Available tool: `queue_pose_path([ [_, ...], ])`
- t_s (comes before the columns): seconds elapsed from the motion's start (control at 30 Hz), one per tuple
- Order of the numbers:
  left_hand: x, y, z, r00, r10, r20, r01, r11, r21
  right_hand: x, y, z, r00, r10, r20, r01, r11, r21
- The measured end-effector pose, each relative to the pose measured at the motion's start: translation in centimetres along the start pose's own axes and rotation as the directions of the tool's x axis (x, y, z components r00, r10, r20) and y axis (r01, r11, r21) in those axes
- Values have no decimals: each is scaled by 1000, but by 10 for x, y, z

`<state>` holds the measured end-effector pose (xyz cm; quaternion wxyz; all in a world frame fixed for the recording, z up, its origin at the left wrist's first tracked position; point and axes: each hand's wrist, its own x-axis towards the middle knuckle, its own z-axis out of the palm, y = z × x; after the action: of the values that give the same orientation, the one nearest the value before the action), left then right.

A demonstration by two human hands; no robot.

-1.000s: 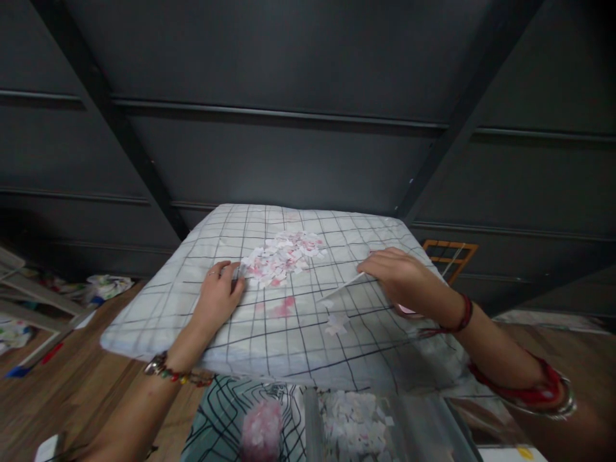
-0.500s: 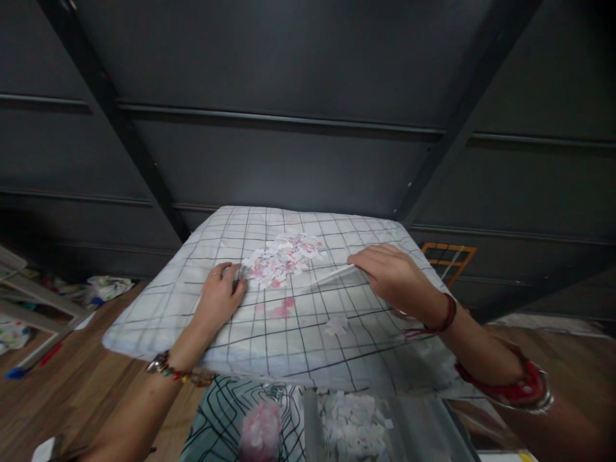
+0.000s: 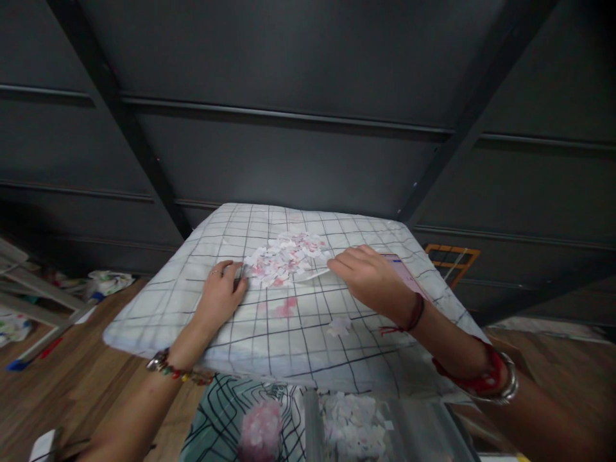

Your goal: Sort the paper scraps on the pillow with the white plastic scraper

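A pile of small white and pink paper scraps (image 3: 283, 256) lies on the white cloth with black grid lines (image 3: 226, 346). My left hand (image 3: 222, 289) rests on the cloth at the pile's left edge, fingers a little bent and apart, fingertips beside the scraps. From the pinched fingers of my right hand (image 3: 368, 279) a thin white strip (image 3: 312, 276) reaches left to the pile's lower right edge. What it is made of, I cannot tell. A few white scraps (image 3: 339, 326) lie apart, nearer to me. A pink stain (image 3: 286, 308) marks the cloth below the pile.
A pink phone-like object (image 3: 404, 273) lies partly behind my right hand. Below the near edge are a bag of pink scraps (image 3: 261, 430) and a grey container (image 3: 312, 430) with white scraps. A dark panelled wall (image 3: 289, 167) stands behind the table.
My right hand has moved left with the white strip, whose tip now meets the pile's edge. The pink phone-like object has come into view behind it. My left hand stays in place.
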<state>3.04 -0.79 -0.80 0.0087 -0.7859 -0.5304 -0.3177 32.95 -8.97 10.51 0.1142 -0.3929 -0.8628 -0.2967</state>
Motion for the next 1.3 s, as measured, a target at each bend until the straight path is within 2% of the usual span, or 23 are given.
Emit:
queue_pose_path([
  [0.2, -1, 0, 0, 1000, 8, 8, -9, 1000, 21, -9, 5, -13, 998, 22, -60, -27, 996, -79],
  [0.33, -1, -1, 1, 1000, 17, 4, -17, 999, 32, -7, 2, -12, 996, 66, -56, -69, 996, -55],
  [0.5, 0, -1, 2, 1000, 13, -2, -13, 1000, 25, -7, 4, -4, 998, 60, 32, -61, 998, 27],
  [0.67, -1, -1, 1, 1000, 16, 2, -16, 999, 30, -28, 23, -10, 988, 96, 118, -114, 982, 150],
  [0.77, 0, -1, 1, 1000, 11, 16, -12, 999, 36, -34, 30, -10, 989, 132, 59, -140, 976, 168],
  [0.9, 0, -2, 2, 1000, 10, 29, -11, 999, 47, -21, 23, 4, 979, 204, 13, -203, 964, 170],
  [1.07, -1, -3, 2, 999, 26, 19, -27, 998, 59, -10, 21, 15, 979, 162, 122, -181, 970, 161],
  [1.3, 0, -1, 1, 999, 22, 39, -24, 998, 62, -37, 49, -1, 992, 88, 92, -107, 966, 234],
])
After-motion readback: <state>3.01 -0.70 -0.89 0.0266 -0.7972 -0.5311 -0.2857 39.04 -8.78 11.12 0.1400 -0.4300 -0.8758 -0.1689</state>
